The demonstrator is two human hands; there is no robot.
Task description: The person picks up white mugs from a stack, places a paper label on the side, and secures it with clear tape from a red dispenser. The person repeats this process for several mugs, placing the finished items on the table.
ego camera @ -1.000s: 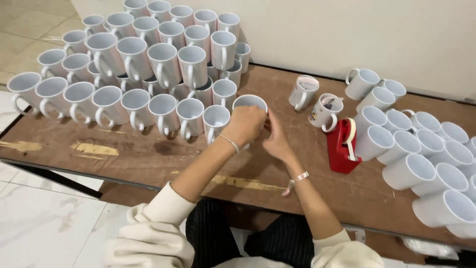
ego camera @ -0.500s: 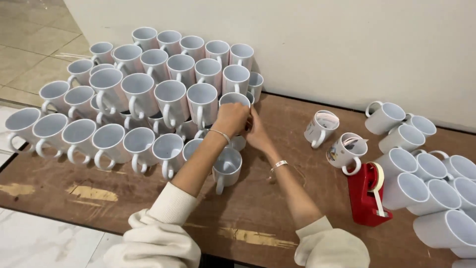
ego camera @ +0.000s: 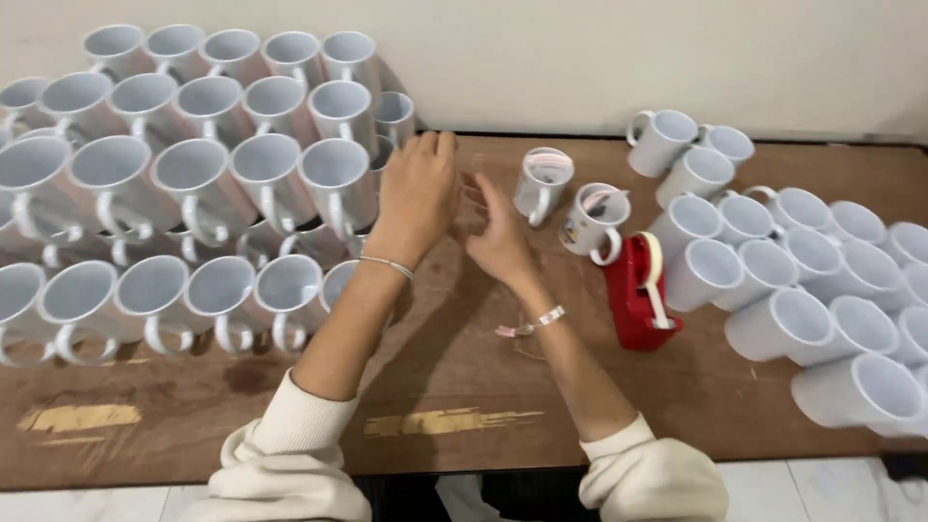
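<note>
L hand by stacked white mugs, R hand beside.

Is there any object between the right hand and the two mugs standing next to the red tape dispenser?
Nothing visible: only bare table lies between the right hand and the two mugs. The red tape dispenser stands beside them, off that path.

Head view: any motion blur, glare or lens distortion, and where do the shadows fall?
Head view: both hands look slightly soft, the left hand at the stacked white mugs and the right hand beside it; arm shadows fall on the brown table between the forearms; lighting is even, with no hard glare on the mugs; the red tape dispenser is sharp; mugs at the edges look stretched.
</note>
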